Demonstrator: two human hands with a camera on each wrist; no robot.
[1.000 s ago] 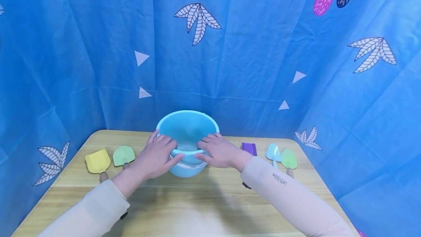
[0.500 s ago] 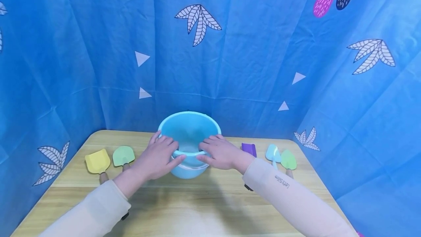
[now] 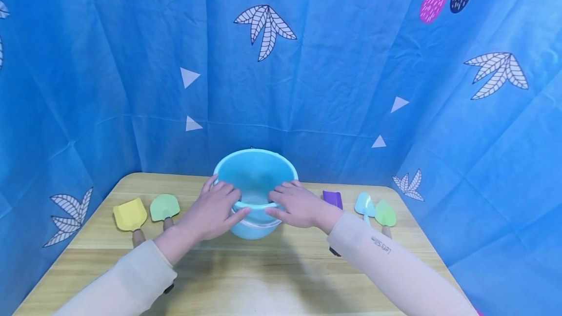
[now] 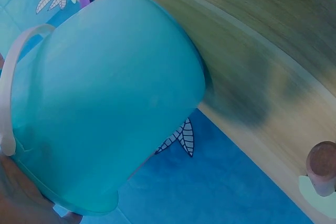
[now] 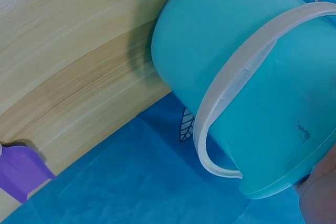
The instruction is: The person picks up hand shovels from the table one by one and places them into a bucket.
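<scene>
A turquoise bucket (image 3: 254, 230) stands near the back of the wooden table, its round mouth facing up and its inside partly in view. My left hand (image 3: 212, 211) grips the near-left part of its rim, thumb outside and fingers over the edge. On the near-right part of the rim my right hand (image 3: 300, 204) holds on the same way. The bucket's pale handle (image 5: 226, 87) hangs down along the near side in the right wrist view. Both wrist views show the smooth bucket wall (image 4: 121, 82) close up; the fingertips inside the rim are hidden.
Left of the bucket lie a yellow toy shovel (image 3: 130, 214) and a green one (image 3: 164, 207). To the right are a purple shovel (image 3: 332, 199), a light blue shovel (image 3: 365, 204) and another green shovel (image 3: 385, 213). A blue patterned curtain (image 3: 246, 87) surrounds the table (image 3: 246, 277).
The bucket has shifted slightly to the right and a little toward me, with both hands staying on its rim. The shovels lie where they were.
</scene>
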